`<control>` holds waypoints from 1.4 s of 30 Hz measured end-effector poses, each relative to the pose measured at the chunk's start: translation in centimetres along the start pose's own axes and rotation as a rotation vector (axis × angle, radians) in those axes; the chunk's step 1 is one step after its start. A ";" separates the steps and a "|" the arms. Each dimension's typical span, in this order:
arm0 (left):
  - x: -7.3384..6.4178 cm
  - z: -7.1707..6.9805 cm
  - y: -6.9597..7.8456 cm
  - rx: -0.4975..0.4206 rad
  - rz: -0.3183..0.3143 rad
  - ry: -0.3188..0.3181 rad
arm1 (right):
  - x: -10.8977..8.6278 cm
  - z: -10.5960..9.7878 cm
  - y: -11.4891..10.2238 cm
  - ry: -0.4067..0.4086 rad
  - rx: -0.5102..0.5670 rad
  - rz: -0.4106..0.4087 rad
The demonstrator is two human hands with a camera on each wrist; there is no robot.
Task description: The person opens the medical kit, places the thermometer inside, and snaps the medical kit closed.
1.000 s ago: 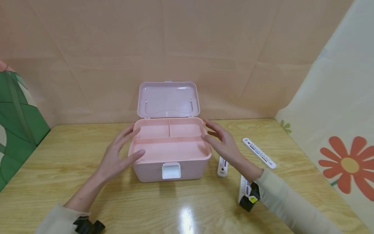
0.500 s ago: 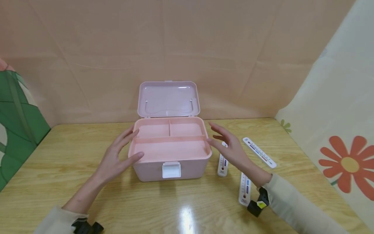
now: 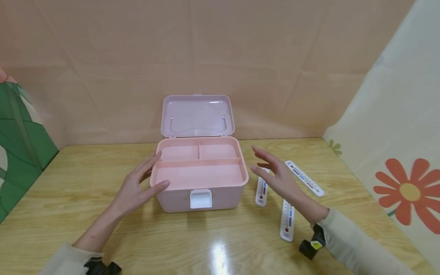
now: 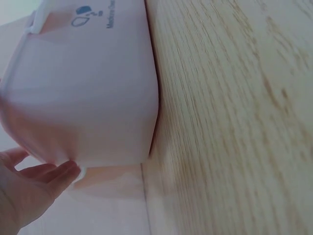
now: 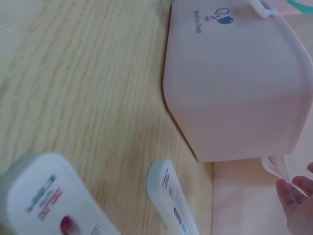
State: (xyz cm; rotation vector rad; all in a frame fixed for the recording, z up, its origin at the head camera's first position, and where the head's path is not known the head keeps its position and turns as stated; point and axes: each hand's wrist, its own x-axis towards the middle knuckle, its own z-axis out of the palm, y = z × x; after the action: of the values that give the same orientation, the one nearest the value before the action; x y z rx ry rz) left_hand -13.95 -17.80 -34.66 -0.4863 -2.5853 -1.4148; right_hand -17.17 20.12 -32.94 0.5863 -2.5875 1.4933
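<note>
A pink plastic medicine chest stands on the table with its lid raised. Inside it sits a pink tray with three compartments, nothing lying in them. My left hand touches the chest's left side with relaxed fingers, the thumb over the front left corner; the left wrist view shows the fingertips against the wall. Off the chest's right side, my right hand hovers with loosely bent fingers, holding nothing. Below it lie two white thermometers, one near the chest and one nearer me.
A third thermometer lies slantwise on the right of the wooden table. A plain cloth hangs behind the chest. Flower-patterned cloth borders the right, and green leaf print the left.
My right hand has drawn away from the chest's right rim, moving right and slightly toward me, uncovering more of the two thermometers. My left hand has stayed nearly still at the chest's left side.
</note>
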 end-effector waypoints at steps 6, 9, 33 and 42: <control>-0.1 0.1 0.0 -0.018 -0.025 -0.013 | -0.5 -0.2 0.5 0.009 -0.043 0.012; -0.1 0.0 0.1 -0.013 -0.035 -0.014 | -0.7 -0.3 0.8 0.009 -0.089 0.028; -0.3 -0.2 0.6 -0.003 -0.073 -0.033 | -2.1 -0.2 3.1 -0.068 -0.340 0.300; -0.2 -0.1 0.5 -0.013 -0.071 -0.054 | -2.5 0.1 3.2 -0.073 -0.423 0.383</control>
State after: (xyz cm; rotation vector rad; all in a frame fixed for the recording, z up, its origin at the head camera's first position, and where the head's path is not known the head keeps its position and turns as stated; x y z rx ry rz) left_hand -13.57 -17.68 -34.23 -0.4447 -2.6626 -1.4608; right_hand -16.07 22.11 -36.24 0.1020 -3.0689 0.9490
